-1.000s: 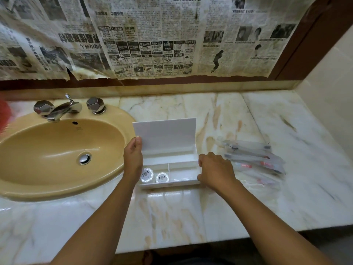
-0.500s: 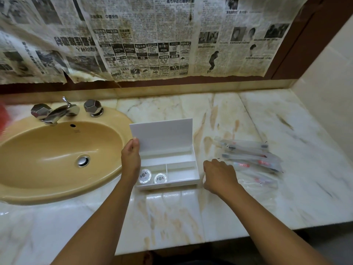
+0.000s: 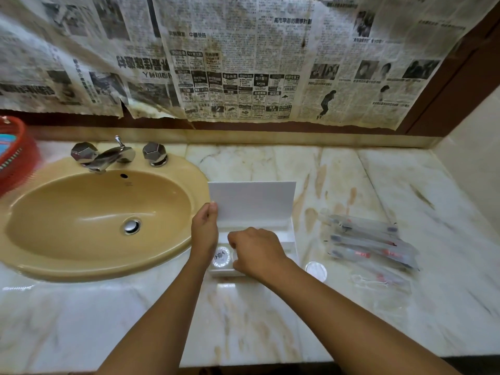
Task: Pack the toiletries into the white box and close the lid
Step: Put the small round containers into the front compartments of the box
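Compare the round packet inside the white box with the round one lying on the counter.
The boxed round packet sits in the white box beside the left hand, showing a dark print; the counter round packet lies outside, looking plain and clear. Both are small wrapped discs.

The right hand covers the front middle of the white box, hiding the compartments beneath it and whatever its curled fingers may hold, so its grip cannot be made out. Only one round wrapped disc shows beside it, its print too small to read. The wrapped toothbrushes on the counter are blurred into an overlapping pile that cannot be counted, the red basket is cut off by the left edge, and the newspaper text is largely smeared.
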A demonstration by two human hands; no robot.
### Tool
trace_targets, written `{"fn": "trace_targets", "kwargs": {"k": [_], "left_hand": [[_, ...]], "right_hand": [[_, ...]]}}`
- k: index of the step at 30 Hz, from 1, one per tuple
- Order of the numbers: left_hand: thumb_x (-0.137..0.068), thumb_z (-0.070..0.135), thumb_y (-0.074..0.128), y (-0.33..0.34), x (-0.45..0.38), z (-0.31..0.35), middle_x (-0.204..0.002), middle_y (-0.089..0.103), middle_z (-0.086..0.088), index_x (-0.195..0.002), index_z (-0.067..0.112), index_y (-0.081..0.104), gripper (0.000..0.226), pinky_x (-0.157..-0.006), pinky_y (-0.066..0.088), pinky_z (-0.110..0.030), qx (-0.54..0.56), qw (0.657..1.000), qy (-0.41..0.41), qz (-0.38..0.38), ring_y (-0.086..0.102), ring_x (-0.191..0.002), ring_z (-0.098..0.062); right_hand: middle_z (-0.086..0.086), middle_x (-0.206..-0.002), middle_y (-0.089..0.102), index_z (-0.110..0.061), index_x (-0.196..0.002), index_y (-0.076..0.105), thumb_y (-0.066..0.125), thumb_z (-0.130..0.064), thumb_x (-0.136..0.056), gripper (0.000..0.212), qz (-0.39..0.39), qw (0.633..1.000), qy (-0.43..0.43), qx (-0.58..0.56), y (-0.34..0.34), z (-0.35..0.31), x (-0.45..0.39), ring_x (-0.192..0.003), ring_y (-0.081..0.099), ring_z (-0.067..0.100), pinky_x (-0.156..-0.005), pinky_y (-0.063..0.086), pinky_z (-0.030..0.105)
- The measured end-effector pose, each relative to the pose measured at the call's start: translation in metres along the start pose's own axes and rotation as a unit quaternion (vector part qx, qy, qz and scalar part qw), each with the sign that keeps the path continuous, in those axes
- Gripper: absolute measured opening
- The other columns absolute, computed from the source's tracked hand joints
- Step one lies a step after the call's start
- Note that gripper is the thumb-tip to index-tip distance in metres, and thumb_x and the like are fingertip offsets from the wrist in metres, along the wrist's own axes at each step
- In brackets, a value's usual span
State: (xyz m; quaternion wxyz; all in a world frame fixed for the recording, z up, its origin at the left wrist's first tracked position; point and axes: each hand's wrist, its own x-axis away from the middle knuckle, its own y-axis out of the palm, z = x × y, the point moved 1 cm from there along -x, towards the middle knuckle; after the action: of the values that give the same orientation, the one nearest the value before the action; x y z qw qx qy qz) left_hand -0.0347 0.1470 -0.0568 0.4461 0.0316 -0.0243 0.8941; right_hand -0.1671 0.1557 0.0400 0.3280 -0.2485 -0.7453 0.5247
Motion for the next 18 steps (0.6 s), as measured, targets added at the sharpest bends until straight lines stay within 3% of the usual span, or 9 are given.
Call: {"fn": "trace_targets", "kwargs": {"k": [5, 7, 9, 11, 15, 18], "left_hand": [[-0.102, 0.030, 0.044, 0.000, 0.001, 0.002, -0.077, 0.038, -0.007, -0.076, -0.005, 0.040, 0.044, -0.071, 0.028, -0.033, -0.002, 1.000, 0.009, -0.008, 0.033, -0.074, -0.019], [-0.104, 0.026, 0.043, 0.000, 0.002, 0.003, -0.076, 0.037, -0.007, -0.075, -0.003, 0.039, 0.042, -0.070, 0.028, -0.031, -0.001, 1.000, 0.004, -0.006, 0.032, -0.073, -0.019], [-0.104, 0.025, 0.043, 0.000, 0.001, 0.002, -0.076, 0.038, -0.008, -0.076, -0.004, 0.040, 0.041, -0.070, 0.029, -0.032, -0.002, 1.000, 0.003, -0.006, 0.033, -0.073, -0.019], [-0.104, 0.026, 0.043, 0.000, 0.000, 0.002, -0.077, 0.040, -0.008, -0.077, -0.006, 0.042, 0.042, -0.070, 0.030, -0.032, -0.006, 1.000, 0.004, -0.006, 0.035, -0.074, -0.018], [-0.105, 0.025, 0.043, 0.000, 0.001, 0.004, -0.076, 0.035, -0.008, -0.075, -0.004, 0.038, 0.042, -0.068, 0.026, -0.032, -0.017, 1.000, 0.007, -0.004, 0.030, -0.073, -0.018], [-0.105, 0.026, 0.043, 0.001, 0.003, 0.006, -0.076, 0.035, -0.007, -0.076, -0.005, 0.038, 0.042, -0.067, 0.025, -0.030, -0.017, 1.000, 0.004, -0.001, 0.030, -0.073, -0.018]], "right_hand": [[0.000, -0.067, 0.036, -0.016, -0.091, 0.056, 0.061, -0.008, -0.083, 0.013, -0.057, 0.994, -0.011, 0.091, 0.000, -0.009, -0.017, -0.079, 0.051, 0.026, -0.066, 0.033, 0.030], [0.001, -0.076, 0.047, -0.016, -0.094, 0.056, 0.063, -0.011, -0.084, 0.013, -0.075, 0.992, -0.009, 0.100, -0.001, -0.010, -0.022, -0.081, 0.053, 0.025, -0.067, 0.035, 0.030], [0.006, -0.099, 0.060, -0.012, -0.103, 0.058, 0.060, -0.009, -0.086, 0.017, -0.081, 0.991, -0.003, 0.102, 0.000, -0.009, -0.024, -0.094, 0.059, 0.027, -0.068, 0.035, 0.030], [0.010, -0.111, 0.060, -0.009, -0.111, 0.057, 0.055, -0.005, -0.088, 0.023, -0.094, 0.989, 0.002, 0.112, 0.005, -0.006, -0.025, -0.102, 0.059, 0.027, -0.070, 0.036, 0.030], [0.011, -0.118, 0.058, -0.008, -0.117, 0.054, 0.052, -0.001, -0.088, 0.031, -0.118, 0.987, 0.013, 0.109, 0.016, -0.005, -0.023, -0.109, 0.057, 0.029, -0.081, 0.043, 0.032], [0.012, -0.117, 0.059, -0.007, -0.115, 0.056, 0.052, 0.002, -0.085, 0.032, -0.103, 0.990, 0.015, 0.098, 0.020, -0.003, -0.021, -0.108, 0.057, 0.030, -0.081, 0.042, 0.032]]}}
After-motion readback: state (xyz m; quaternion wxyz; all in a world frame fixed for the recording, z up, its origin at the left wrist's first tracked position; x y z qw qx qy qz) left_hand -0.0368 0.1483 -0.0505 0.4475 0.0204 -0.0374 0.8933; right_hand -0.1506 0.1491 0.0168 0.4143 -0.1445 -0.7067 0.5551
